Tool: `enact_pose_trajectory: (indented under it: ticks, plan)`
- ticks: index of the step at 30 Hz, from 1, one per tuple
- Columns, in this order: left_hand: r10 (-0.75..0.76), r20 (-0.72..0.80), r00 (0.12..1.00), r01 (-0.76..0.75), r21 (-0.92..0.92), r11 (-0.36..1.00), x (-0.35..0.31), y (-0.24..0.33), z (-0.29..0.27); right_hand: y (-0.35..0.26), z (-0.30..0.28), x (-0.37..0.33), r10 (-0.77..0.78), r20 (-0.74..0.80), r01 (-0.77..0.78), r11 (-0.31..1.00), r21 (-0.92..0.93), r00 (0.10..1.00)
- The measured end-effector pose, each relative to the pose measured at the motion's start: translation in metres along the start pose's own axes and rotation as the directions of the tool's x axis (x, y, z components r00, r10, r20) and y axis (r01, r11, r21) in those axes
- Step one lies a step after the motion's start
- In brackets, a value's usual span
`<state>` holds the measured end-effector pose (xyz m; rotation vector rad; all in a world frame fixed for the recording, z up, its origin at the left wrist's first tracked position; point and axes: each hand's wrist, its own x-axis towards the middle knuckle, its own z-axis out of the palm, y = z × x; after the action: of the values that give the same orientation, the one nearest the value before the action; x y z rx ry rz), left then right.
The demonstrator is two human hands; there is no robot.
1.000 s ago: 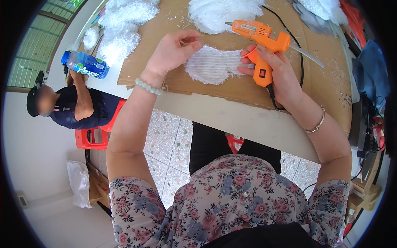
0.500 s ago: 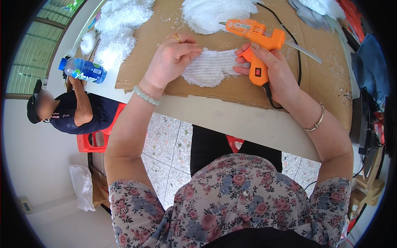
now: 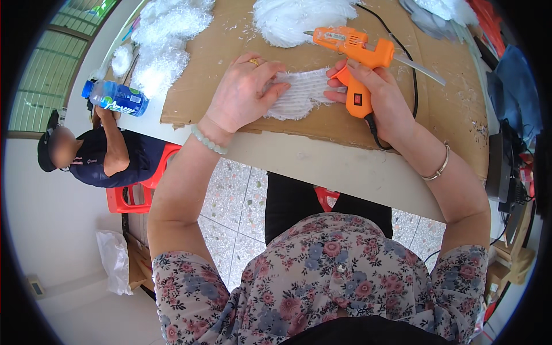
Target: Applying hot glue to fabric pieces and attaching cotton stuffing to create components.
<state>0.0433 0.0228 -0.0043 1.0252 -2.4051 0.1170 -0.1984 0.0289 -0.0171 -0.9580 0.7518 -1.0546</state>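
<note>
My right hand is wrapped round the handle of an orange hot glue gun, whose nozzle points left and away from me. A clear glue stick sticks out of its rear. Below the nozzle lies a white ribbed piece of fluffy fabric on brown cardboard. My left hand is closed on the fabric's left end, thumb and fingers bent over it, partly hiding that end. The fingertips of my right hand reach the fabric's right end; whether they also grip it I cannot tell.
A mound of white fluffy material lies beyond the fabric, with more white shreds at the far left. A bottle with a blue cap stands near the left table edge. The gun's black cord crosses the cardboard. A person sits at left.
My left hand has shifted slightly right and toward me, turning so its back shows more and covering more of the fabric's left end. The glue gun has barely moved.
</note>
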Motion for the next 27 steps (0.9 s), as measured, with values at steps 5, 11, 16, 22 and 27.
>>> enact_pose_trajectory:
  ticks: [5, 11, 16, 22, 27]
  plan:
    - [-0.056, 0.046, 0.997, 0.056, 0.018, 0.998, 0.007, 0.009, 0.001, 0.0, 0.001, -0.001, 0.005, 0.013, -0.005, 1.0, 0.002, 1.0]
    - [-0.017, 0.076, 0.997, 0.015, 0.028, 0.999, 0.003, 0.011, 0.001, -0.001, 0.003, -0.001, 0.013, 0.0, -0.013, 1.0, -0.004, 1.0]
    - [0.02, 0.076, 0.997, -0.025, 0.064, 0.998, 0.001, 0.017, -0.001, -0.002, 0.003, -0.002, 0.013, -0.008, -0.013, 1.0, 0.002, 1.0]
    - [0.136, 0.09, 0.987, -0.152, 0.203, 0.967, 0.003, 0.025, 0.001, -0.003, -0.002, 0.0, -0.05, -0.006, 0.05, 0.996, 0.071, 0.999]
    - [0.134, 0.124, 0.983, -0.155, 0.187, 0.97, 0.006, 0.028, -0.002, -0.004, -0.005, 0.001, -0.039, -0.082, 0.045, 0.997, 0.064, 0.996]
